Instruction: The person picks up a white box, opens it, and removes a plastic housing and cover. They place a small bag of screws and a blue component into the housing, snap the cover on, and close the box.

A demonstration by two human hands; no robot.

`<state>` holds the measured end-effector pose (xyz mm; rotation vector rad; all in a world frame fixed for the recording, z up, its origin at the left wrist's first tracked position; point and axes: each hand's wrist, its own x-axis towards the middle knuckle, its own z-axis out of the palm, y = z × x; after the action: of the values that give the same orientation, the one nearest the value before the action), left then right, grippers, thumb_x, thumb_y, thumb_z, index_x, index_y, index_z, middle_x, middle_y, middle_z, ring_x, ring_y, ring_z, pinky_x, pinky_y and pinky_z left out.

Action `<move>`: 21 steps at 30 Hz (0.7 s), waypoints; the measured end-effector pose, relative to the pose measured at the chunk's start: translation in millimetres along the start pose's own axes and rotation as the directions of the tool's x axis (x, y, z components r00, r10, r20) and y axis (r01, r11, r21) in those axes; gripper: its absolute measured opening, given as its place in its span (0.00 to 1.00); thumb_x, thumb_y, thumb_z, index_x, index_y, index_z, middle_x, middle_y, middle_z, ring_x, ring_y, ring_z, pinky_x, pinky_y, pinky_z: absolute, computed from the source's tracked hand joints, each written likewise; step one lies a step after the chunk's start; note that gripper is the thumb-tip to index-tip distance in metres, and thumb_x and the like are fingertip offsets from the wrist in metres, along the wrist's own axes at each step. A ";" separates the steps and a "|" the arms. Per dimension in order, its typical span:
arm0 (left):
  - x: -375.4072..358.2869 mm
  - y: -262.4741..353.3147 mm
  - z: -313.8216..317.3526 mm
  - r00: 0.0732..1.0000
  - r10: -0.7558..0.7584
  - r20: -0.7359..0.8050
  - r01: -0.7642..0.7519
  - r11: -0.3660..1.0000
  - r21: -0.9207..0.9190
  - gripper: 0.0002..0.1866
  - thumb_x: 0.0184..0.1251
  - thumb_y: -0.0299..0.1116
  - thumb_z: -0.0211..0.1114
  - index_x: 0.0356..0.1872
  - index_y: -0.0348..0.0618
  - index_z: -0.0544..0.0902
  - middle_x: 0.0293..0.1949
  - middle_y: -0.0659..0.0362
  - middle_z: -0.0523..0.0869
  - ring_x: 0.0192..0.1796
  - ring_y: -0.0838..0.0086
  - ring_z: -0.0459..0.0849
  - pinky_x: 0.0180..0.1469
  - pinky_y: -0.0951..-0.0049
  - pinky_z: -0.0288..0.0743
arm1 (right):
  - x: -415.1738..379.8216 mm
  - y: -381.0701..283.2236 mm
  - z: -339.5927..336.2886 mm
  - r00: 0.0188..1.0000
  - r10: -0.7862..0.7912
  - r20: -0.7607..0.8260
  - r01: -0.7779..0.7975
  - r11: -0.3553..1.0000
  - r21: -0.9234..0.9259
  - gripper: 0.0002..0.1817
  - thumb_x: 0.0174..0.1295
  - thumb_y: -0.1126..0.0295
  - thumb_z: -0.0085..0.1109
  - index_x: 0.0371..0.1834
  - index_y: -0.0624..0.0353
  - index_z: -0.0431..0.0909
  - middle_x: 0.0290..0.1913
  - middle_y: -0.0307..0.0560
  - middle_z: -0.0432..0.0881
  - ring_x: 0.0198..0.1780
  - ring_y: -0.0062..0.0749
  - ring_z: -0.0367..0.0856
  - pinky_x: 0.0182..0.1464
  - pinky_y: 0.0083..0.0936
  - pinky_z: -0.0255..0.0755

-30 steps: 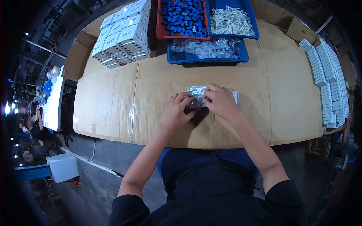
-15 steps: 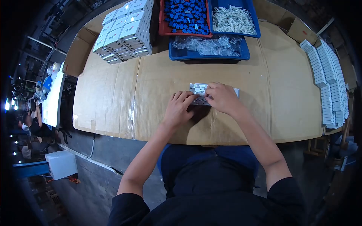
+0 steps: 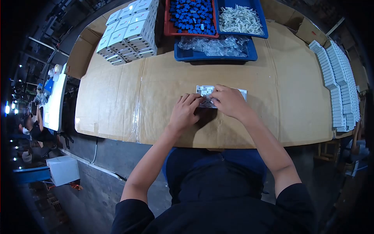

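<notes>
A flat white plastic plate (image 3: 205,92) with moulded slots lies on the cardboard-covered table (image 3: 156,85), in front of me at the centre. My left hand (image 3: 184,113) rests on its left lower edge, fingers curled onto it. My right hand (image 3: 230,102) covers the plate's middle and right part, fingertips pinched at a small piece on the plate; what the piece is cannot be told. Only the plate's top left corner and its far right end show.
At the back stand a red tray of blue parts (image 3: 191,17), a blue tray of white parts (image 3: 239,19) and a blue tray of clear bags (image 3: 215,47). White boxes (image 3: 128,33) are stacked back left. Rows of white plates (image 3: 341,78) line the right edge.
The view shifted slightly a second ago. Both hands stay on the plate; the fingers of my right hand have shifted a little at its middle.
</notes>
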<state>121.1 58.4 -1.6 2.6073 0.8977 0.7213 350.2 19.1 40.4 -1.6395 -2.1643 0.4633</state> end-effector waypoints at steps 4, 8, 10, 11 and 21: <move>-1.1 0.9 0.8 1.000 0.003 -0.014 -0.003 1.000 -0.004 0.28 0.50 0.34 0.80 0.57 0.44 0.87 0.58 0.58 0.86 0.59 0.60 0.83 0.62 0.59 0.77 | 4.0 2.1 1.9 0.997 0.022 0.076 -0.019 0.999 -0.047 0.09 0.64 0.70 0.63 0.43 0.54 0.90 0.43 0.45 0.87 0.48 0.46 0.87 0.50 0.43 0.80; -1.1 0.6 0.8 1.000 0.012 -0.020 -0.013 1.000 -0.027 0.26 0.51 0.31 0.77 0.55 0.44 0.86 0.58 0.59 0.85 0.58 0.59 0.82 0.61 0.59 0.76 | 6.4 0.9 -1.5 0.997 0.018 0.072 -0.016 0.999 -0.032 0.07 0.63 0.69 0.62 0.40 0.56 0.88 0.41 0.45 0.88 0.47 0.46 0.87 0.49 0.45 0.80; -2.0 -0.3 -0.5 1.000 0.010 -0.008 -0.011 0.999 -0.038 0.24 0.51 0.28 0.75 0.53 0.43 0.85 0.58 0.59 0.84 0.57 0.59 0.82 0.61 0.59 0.76 | 7.0 0.3 -1.0 0.996 0.025 0.083 -0.023 0.999 -0.024 0.07 0.63 0.69 0.62 0.39 0.56 0.88 0.40 0.46 0.88 0.47 0.47 0.87 0.49 0.46 0.79; -2.4 -0.4 -0.7 1.000 0.010 0.000 -0.010 0.999 -0.045 0.23 0.51 0.28 0.75 0.53 0.42 0.85 0.58 0.58 0.84 0.58 0.59 0.81 0.61 0.59 0.76 | 6.4 1.8 0.1 0.996 0.028 0.086 -0.025 0.999 -0.036 0.06 0.63 0.69 0.62 0.38 0.56 0.87 0.40 0.47 0.88 0.46 0.47 0.87 0.49 0.46 0.79; 8.8 7.4 -14.5 0.988 -0.153 0.021 0.155 0.983 -0.100 0.40 0.59 0.47 0.79 0.71 0.44 0.75 0.72 0.49 0.72 0.70 0.48 0.74 0.70 0.51 0.71 | 62.9 -3.0 -67.7 0.983 0.138 0.120 -0.150 0.984 0.094 0.12 0.67 0.62 0.64 0.44 0.56 0.90 0.41 0.52 0.90 0.44 0.51 0.89 0.46 0.42 0.81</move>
<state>122.8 59.9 16.8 2.4202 1.0185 0.6892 365.5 81.0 107.3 -1.7586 -2.0708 0.7138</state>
